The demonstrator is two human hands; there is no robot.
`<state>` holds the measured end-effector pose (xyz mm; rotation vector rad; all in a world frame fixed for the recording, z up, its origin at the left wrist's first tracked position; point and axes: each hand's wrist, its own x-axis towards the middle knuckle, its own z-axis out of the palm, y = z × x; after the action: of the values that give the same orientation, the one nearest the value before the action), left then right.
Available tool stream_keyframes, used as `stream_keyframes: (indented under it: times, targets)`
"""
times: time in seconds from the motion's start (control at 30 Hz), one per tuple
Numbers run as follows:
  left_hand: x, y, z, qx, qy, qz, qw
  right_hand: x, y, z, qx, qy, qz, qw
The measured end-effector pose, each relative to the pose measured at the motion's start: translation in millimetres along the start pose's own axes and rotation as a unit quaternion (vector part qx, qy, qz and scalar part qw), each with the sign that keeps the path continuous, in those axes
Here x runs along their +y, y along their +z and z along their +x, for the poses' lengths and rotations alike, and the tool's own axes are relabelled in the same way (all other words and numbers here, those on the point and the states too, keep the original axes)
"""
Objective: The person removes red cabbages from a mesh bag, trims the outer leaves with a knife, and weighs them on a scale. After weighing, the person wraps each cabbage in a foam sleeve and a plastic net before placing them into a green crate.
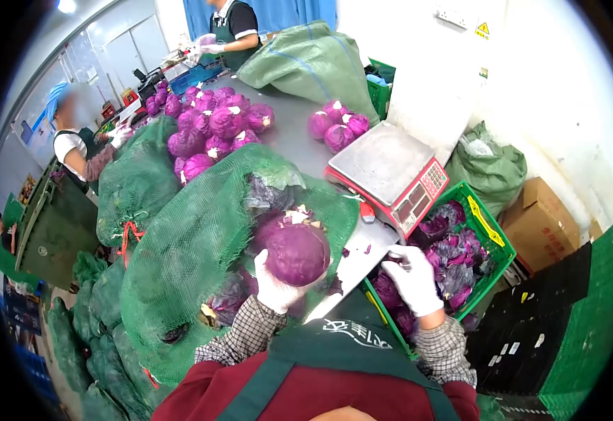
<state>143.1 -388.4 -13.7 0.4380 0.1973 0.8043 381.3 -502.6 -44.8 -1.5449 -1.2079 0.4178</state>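
**Red cabbage trimming: grip and blade position**

The red cabbage (296,251) rests on the open mouth of the green mesh sack (194,245), stem end with pale leaf scraps facing 12 o'clock. My left hand (272,284), gloved in white, cups the head from 7 o'clock, fingers clamped around its lower side. For a clean trim I judge it best to keep the head pressed against the sack so it cannot roll, and to turn the stem toward the cutting hand.

My right hand (413,277), also gloved, sits at 3 o'clock from the cabbage, well apart from it, above the green crate (492,235) of purple leaf trimmings. Its fingers are curled together; whether they grip a blade I cannot tell.

At 1 o'clock stands the weighing scale (387,172) on the steel table (299,137).
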Motion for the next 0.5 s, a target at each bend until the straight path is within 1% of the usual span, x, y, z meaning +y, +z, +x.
stream_keyframes:
  times: [0.03,0.07,0.1,0.13,0.2,0.23,0.27,0.3,0.33,0.37,0.4,0.43,0.47,0.5]
  targets:
    - [-2.6,4.2,1.4,-0.036,0.032,0.081,0.996,-22.8,11.2,0.7,-0.035,-0.036,0.019,0.999]
    - [-6.2,-2.1,5.4,-0.021,0.002,-0.032,0.999,-46.5,21.1,-0.8,-0.063,-0.05,0.023,0.997]
    - [-8.1,-4.7,8.9,-0.006,-0.027,-0.144,0.989,-62.1,31.0,-1.5,-0.09,-0.066,0.026,0.993]
    - [-8.1,-1.0,11.0,-0.011,-0.018,-0.128,0.992,-64.1,44.2,-0.7,-0.08,-0.092,0.021,0.992]
    - [-4.0,-5.5,10.3,-0.008,-0.03,-0.08,0.996,-47.5,60.2,0.0,-0.06,-0.198,-0.066,0.976]
    - [-2.1,-8.5,9.0,-0.005,-0.033,-0.057,0.998,-52.5,60.3,-1.0,-0.078,-0.114,0.031,0.99]
    - [-0.7,-9.8,9.1,-0.064,-0.027,-0.055,0.996,-61.9,58.2,-1.3,-0.097,-0.029,0.127,0.987]
    - [2.3,-13.1,8.1,-0.061,-0.035,-0.086,0.994,-67.0,57.4,-1.1,-0.115,0.057,0.219,0.967]
    - [6.0,-19.1,5.8,-0.057,-0.044,-0.118,0.99,-57.7,60.4,0.4,-0.081,-0.015,0.222,0.971]
    - [7.1,-26.5,5.3,-0.053,-0.053,-0.15,0.986,-59.9,53.1,5.6,-0.062,-0.039,0.155,0.985]
    - [2.2,-48.0,12.1,-0.048,-0.059,-0.14,0.987,-62.2,45.7,10.9,-0.041,-0.061,0.086,0.994]
    - [-0.1,-46.2,13.5,-0.091,-0.157,-0.219,0.959,-72.3,36.8,15.4,-0.01,-0.059,0.046,0.997]
    - [-5.3,-42.0,15.6,-0.132,-0.252,-0.294,0.912,-74.0,32.7,18.6,0.001,-0.015,0.114,0.993]
    - [-10.3,-37.1,17.3,-0.169,-0.343,-0.364,0.849,-63.7,35.7,23.4,0.039,-0.01,0.155,0.987]
